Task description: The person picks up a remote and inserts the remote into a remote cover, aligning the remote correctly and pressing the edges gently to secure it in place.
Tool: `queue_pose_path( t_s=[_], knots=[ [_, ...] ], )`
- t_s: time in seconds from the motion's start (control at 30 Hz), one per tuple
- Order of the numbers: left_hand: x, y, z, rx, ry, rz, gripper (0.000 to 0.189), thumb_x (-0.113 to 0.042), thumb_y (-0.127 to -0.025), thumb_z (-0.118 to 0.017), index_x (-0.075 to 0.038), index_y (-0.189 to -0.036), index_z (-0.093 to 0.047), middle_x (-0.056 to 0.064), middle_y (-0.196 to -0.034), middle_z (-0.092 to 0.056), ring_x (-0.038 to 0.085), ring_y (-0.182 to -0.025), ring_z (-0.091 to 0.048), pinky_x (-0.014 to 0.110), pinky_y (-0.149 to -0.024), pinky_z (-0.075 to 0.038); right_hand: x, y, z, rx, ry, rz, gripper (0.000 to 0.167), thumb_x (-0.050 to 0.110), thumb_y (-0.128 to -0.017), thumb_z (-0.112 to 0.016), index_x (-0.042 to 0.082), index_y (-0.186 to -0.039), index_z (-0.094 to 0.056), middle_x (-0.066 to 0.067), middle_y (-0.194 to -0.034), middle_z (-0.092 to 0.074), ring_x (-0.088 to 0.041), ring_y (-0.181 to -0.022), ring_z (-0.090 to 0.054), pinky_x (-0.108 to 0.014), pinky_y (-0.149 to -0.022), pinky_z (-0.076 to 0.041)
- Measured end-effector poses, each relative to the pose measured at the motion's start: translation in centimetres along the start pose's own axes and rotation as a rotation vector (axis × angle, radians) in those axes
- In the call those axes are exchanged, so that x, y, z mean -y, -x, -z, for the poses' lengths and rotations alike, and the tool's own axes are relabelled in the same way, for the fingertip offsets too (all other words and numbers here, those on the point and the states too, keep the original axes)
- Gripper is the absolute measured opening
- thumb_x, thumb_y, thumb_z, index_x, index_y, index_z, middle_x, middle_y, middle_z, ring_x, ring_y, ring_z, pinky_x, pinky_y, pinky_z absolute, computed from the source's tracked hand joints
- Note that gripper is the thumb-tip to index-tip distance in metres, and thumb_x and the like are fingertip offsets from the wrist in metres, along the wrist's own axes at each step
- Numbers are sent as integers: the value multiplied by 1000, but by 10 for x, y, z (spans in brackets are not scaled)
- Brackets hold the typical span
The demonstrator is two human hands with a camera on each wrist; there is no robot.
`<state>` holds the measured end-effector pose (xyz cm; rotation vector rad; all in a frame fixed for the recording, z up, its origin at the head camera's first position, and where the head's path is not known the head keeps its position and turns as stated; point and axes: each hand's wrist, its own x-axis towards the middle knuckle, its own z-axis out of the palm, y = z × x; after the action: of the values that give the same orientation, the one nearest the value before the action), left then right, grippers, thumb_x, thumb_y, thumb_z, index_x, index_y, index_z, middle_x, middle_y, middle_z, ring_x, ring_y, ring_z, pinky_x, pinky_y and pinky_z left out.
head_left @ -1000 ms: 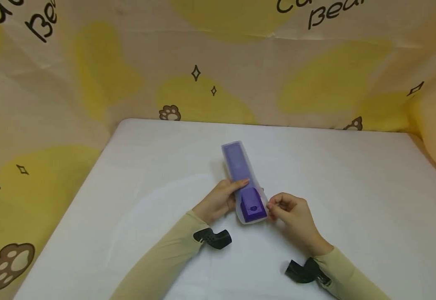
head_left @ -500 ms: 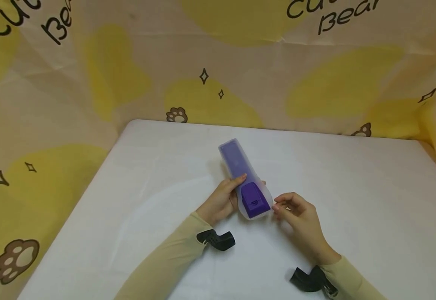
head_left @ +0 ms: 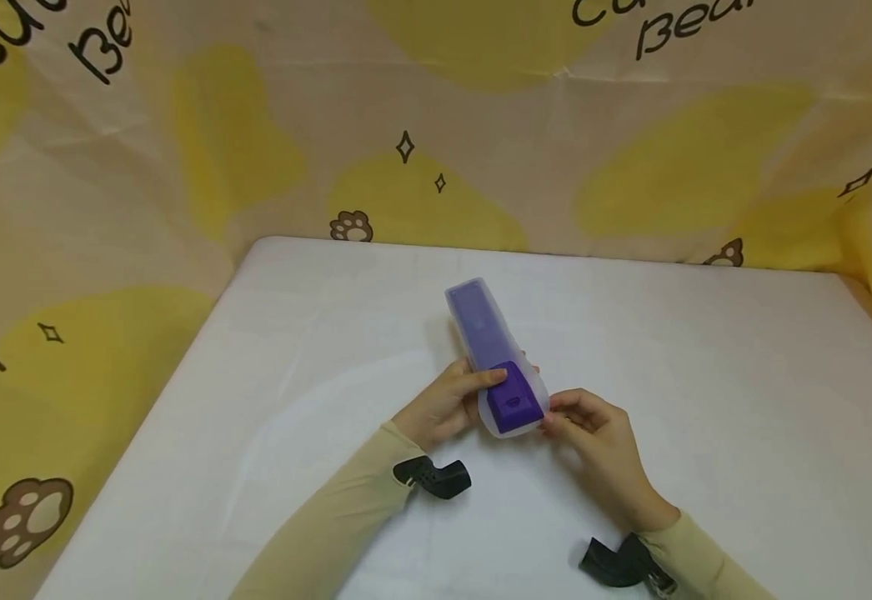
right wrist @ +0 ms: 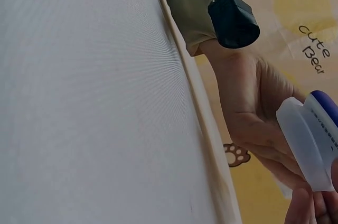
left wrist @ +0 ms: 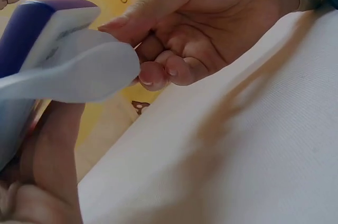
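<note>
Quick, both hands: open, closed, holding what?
Left hand: closed, holding the purple item in its translucent case.
Right hand: closed, thumb and fingertips pinching the case's near end.

The purple block looked like hard, smooth plastic with a soft sheen on its moulded edges. The milky cover seemed to be thin, frosted plastic, translucent, smooth and faintly satiny. The white table had a matt surface, and in the wrist views it showed a fine, cloth-like weave. The printed backdrop looked like thin matt cloth, lightly creased. The beige sleeve was smooth, matt cloth; the black wrist mount looked like plastic with a dull gloss.
</note>
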<state>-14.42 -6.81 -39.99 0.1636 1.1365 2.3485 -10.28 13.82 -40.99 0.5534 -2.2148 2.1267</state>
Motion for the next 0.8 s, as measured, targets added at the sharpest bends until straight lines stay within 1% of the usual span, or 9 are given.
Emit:
queue_pose_path(
  t_s=[0.13,0.23,0.33,0.43,0.5,0.67,0.8],
  knots=[
    [-2,-1,1,-7,-38,7,52,7,-89,-47,4,-139,-34,16,-127,-56,31,-120,-52,42,-102,-39,2,-2,0,1,-14,-29,11,-8,-85,-62,-15,-93,-58,0,-79,-67,-12,-71,-65,-23,-63,-54],
    [-3,-1,1,-17,-40,20,50,7,-88,-48,4,-137,-35,16,-122,-58,30,-117,-54,42,-101,-41,2,-2,-1,7,-49,-65,10,-7,-85,-63,-12,-92,-58,0,-80,-66,-12,-71,-65,-24,-64,-54],
    [-2,-1,2,-12,-27,29,45,5,-90,-47,5,-134,-36,21,-120,-59,32,-116,-55,43,-100,-42,1,-2,-2,6,-87,-96,6,-5,-86,-63,-3,-91,-62,1,-80,-66,-11,-71,-64,-24,-64,-54],
    [-1,-1,4,-14,-13,31,43,4,-91,-47,5,-133,-36,22,-121,-58,34,-117,-54,43,-100,-42,-1,-2,-3,9,-127,-116,12,-5,-86,-62,6,-89,-64,2,-79,-65,-11,-71,-63,-24,-64,-54],
    [-1,0,4,-26,-3,38,41,3,-92,-46,4,-132,-36,21,-120,-58,34,-116,-54,43,-99,-42,-2,-1,-4,13,-152,-127,15,-5,-87,-62,9,-89,-65,2,-80,-65,-10,-71,-63,-24,-64,-54],
    [0,0,3,-46,22,74,41,1,-94,-44,3,-133,-33,15,-118,-56,29,-111,-58,43,-97,-44,-2,-1,-3,11,-183,-142,11,-3,-88,-62,8,-90,-64,1,-80,-65,-11,-71,-63,-25,-66,-55],
    [-1,-1,1,-29,8,98,45,4,-93,-44,3,-135,-30,17,-123,-53,28,-111,-57,42,-96,-45,-1,-1,-1,10,-188,-152,9,-3,-88,-61,6,-90,-62,-1,-81,-66,-11,-72,-63,-26,-68,-56]
  ],
)
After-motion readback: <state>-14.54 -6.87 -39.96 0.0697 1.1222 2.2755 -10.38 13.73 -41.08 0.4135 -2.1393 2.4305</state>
